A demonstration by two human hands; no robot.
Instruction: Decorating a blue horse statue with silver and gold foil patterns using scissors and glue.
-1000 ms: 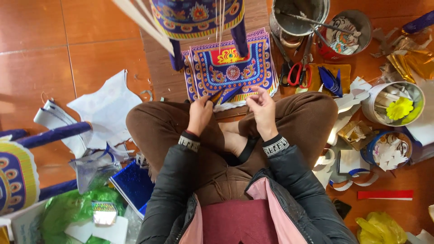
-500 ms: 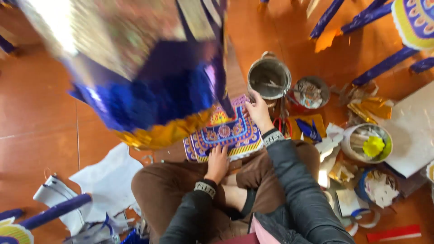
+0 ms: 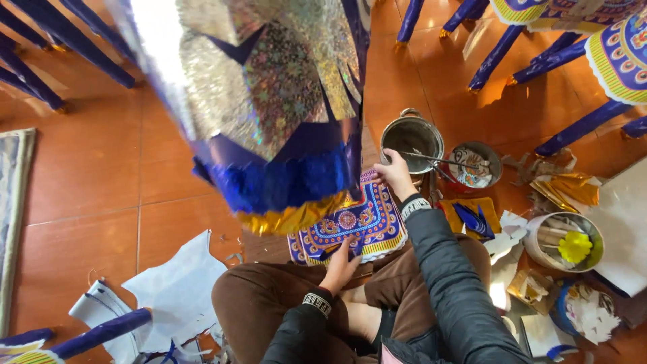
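Right hand gripping a stick at the metal pot; left hand flat, open, on patterned paper — foil shape blocking the floor's far left.

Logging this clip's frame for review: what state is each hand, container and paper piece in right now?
Left hand: pressed flat on the patterned paper sheets, holding nothing.
Right hand: reaching to the grey bucket's rim, gripping a thin stick.
Patterned paper sheets: stacked flat on the floor.
Grey bucket: upright, open.
Red tin: upright, open, holding scraps.
White tub: upright, open, yellow flower inside.
Foil-covered paper structure: raised close to the camera.
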